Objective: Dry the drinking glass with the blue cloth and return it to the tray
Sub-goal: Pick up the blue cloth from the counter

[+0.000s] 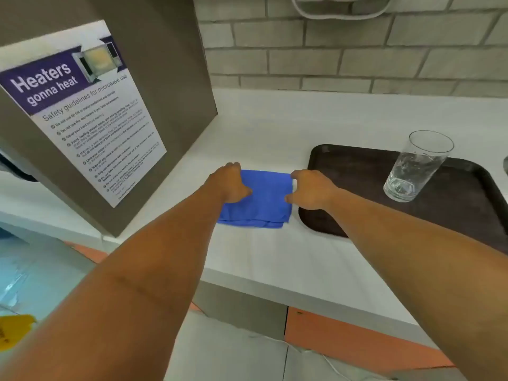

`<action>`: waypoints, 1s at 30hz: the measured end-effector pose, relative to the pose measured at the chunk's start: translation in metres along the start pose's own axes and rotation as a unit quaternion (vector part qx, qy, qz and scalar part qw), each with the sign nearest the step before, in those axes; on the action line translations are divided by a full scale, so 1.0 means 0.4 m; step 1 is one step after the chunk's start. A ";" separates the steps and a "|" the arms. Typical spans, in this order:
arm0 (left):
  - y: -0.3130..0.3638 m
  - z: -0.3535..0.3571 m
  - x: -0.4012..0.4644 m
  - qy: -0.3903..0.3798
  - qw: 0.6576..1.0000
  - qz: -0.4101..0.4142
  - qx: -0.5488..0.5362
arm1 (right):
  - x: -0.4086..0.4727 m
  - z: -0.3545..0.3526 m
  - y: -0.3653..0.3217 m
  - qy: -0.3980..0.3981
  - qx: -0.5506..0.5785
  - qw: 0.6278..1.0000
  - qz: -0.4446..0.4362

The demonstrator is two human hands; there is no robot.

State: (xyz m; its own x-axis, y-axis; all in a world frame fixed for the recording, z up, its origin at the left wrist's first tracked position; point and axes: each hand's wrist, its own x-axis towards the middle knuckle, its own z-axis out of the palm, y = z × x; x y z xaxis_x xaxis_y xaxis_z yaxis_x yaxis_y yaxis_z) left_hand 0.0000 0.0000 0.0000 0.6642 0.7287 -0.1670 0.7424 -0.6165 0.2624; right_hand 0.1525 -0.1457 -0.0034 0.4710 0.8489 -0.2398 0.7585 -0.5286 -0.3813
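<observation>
A folded blue cloth (264, 200) lies flat on the white counter, just left of a dark brown tray (453, 213). My left hand (229, 184) rests on the cloth's left edge, fingers curled over it. My right hand (312, 189) grips the cloth's right edge between thumb and fingers. A clear drinking glass (415, 167) stands upright on the tray, to the right of both hands and apart from them.
A grey microwave side (154, 78) with a safety poster (82, 111) stands close on the left. A brick wall (357, 50) backs the counter (275, 257). The counter's front edge runs below my forearms, with orange cabinet fronts (343, 336) underneath.
</observation>
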 end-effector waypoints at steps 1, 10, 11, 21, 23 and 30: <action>-0.006 0.005 -0.003 -0.008 1.000 -0.009 0.005 | 0.006 0.010 -0.004 0.001 -0.004 1.000 0.006; -0.073 0.107 0.020 0.035 0.999 -0.030 -0.025 | 0.086 0.103 -0.018 0.043 -0.056 0.997 0.036; -0.075 0.118 0.022 0.049 0.999 -0.024 -0.006 | 0.095 0.107 -0.017 0.048 -0.072 0.995 0.039; -0.057 0.121 0.048 0.056 0.994 -0.019 -0.094 | 0.118 0.127 -0.037 0.062 0.009 0.997 0.042; -0.048 0.122 0.045 0.058 0.984 -0.015 -0.169 | 0.114 0.124 -0.040 0.067 0.021 0.997 0.045; -0.030 0.081 0.030 -0.010 0.877 -0.064 -0.476 | 0.097 0.076 -0.042 0.073 0.290 0.950 0.087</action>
State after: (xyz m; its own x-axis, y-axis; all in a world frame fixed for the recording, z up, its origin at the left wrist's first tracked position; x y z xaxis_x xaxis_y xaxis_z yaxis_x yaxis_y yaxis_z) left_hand 0.0018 0.0064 -0.0359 0.5887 0.7629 -0.2673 0.4078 0.0053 0.9131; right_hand 0.1445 -0.1039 -0.0334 0.6563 0.7170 -0.2350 0.3071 -0.5383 -0.7848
